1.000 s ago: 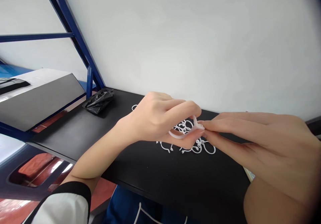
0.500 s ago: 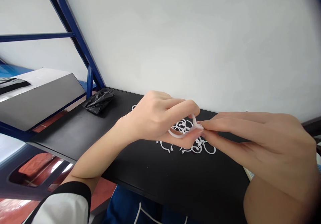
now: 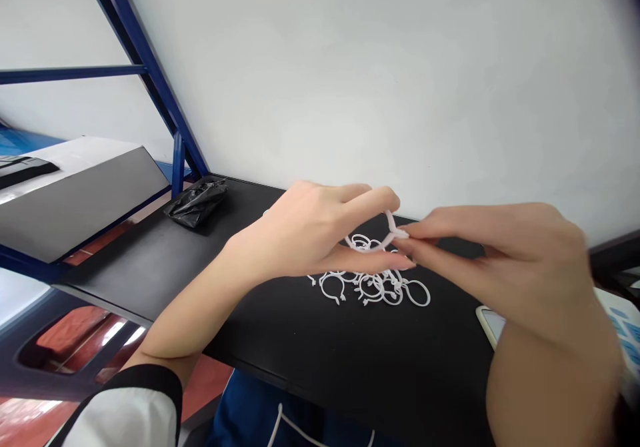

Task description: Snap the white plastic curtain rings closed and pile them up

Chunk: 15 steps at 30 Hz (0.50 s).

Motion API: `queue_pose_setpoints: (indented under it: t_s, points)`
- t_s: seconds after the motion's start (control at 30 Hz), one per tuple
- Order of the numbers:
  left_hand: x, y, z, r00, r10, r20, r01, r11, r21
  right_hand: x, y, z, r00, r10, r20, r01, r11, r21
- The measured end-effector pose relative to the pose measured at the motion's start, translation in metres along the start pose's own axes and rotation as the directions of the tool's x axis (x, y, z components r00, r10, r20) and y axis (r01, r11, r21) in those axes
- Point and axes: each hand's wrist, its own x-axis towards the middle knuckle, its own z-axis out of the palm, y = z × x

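Head view: left hand (image 3: 320, 233) and right hand (image 3: 505, 267) pinch a white ring (image 3: 385, 237).

A plain, sparse workroom: a black desk (image 3: 150, 253) stands against a bare white wall (image 3: 400, 67), a blue steel frame (image 3: 150, 67) rises beside it, red floor (image 3: 65, 340) shows below, and loose white plastic rings (image 3: 373, 287) lie heaped on the desk.

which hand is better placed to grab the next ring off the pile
Probably the left. The left hand hangs directly above the pile of rings, while the right hand sits off to its side. Both hands pinch the held ring.
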Motion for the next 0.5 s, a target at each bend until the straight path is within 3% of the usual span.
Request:
queue_pose_setpoints:
  t_s: [0.07,0.13,0.2,0.23,0.27,0.3,0.4,0.5]
  points:
    - [0.001,-0.006,0.001,0.983,-0.097,0.153,0.092,0.995,0.038,0.002,0.011,0.008,0.996,0.076,0.041,-0.078,0.996,0.043]
    - [0.001,-0.016,0.005,0.922,-0.198,0.333,0.180,0.980,0.086,0.005,0.022,0.018,0.977,0.176,0.117,-0.190,0.975,0.115]
    - [0.000,-0.030,0.011,0.785,-0.344,0.515,0.298,0.939,0.172,0.006,0.032,0.028,0.933,0.278,0.229,-0.322,0.929,0.185]
    - [-0.001,-0.037,0.014,0.687,-0.426,0.588,0.365,0.903,0.227,0.006,0.036,0.032,0.906,0.317,0.281,-0.377,0.905,0.197]
    - [-0.002,-0.044,0.019,0.558,-0.507,0.657,0.432,0.853,0.292,0.006,0.040,0.036,0.879,0.351,0.323,-0.424,0.884,0.194]
    - [-0.003,-0.052,0.023,0.484,-0.543,0.686,0.457,0.825,0.331,0.006,0.044,0.039,0.858,0.377,0.350,-0.459,0.868,0.190]
    - [-0.006,-0.070,0.034,0.317,-0.650,0.691,0.486,0.737,0.470,0.005,0.053,0.045,0.823,0.431,0.371,-0.523,0.829,0.197]
    - [-0.007,-0.082,0.045,0.182,-0.703,0.688,0.481,0.674,0.561,0.003,0.059,0.048,0.808,0.455,0.374,-0.553,0.804,0.219]
